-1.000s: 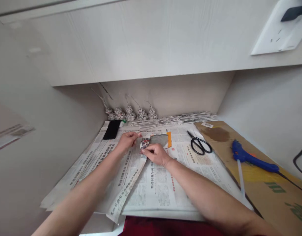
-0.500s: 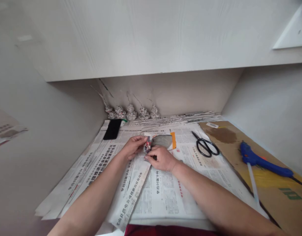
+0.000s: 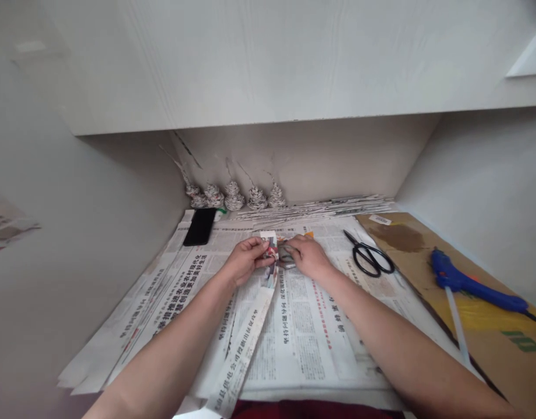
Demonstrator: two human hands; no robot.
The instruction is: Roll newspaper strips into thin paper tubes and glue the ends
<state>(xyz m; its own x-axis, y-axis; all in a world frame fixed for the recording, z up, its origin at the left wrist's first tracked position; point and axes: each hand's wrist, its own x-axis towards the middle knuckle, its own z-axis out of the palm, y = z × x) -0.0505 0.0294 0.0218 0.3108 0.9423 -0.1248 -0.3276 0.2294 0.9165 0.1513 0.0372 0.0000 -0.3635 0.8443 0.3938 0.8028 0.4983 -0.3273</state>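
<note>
My left hand (image 3: 247, 259) pinches a newspaper strip (image 3: 245, 349) near its far end, where a red and dark printed picture shows. From there the strip slants down toward the near edge of the surface. My right hand (image 3: 310, 255) is closed just to the right of the strip, its fingertips at a grey oval patch (image 3: 287, 256) on an orange-edged sheet. The hand covers much of that sheet, and whether anything is between its fingers is hidden. Black-handled scissors (image 3: 369, 257) lie to the right of my right hand.
Spread newspapers (image 3: 302, 331) cover the surface. A black phone (image 3: 200, 227) lies at the left. Behind stand several coiled-paper figures (image 3: 233, 196), with thin paper rods (image 3: 320, 210) beside them. On cardboard (image 3: 407, 227) at the right lies a blue glue gun (image 3: 472, 284).
My right hand has left the strip and moved right and slightly away, onto the grey patch. My left hand keeps hold of the strip, whose printed end now shows more fully.
</note>
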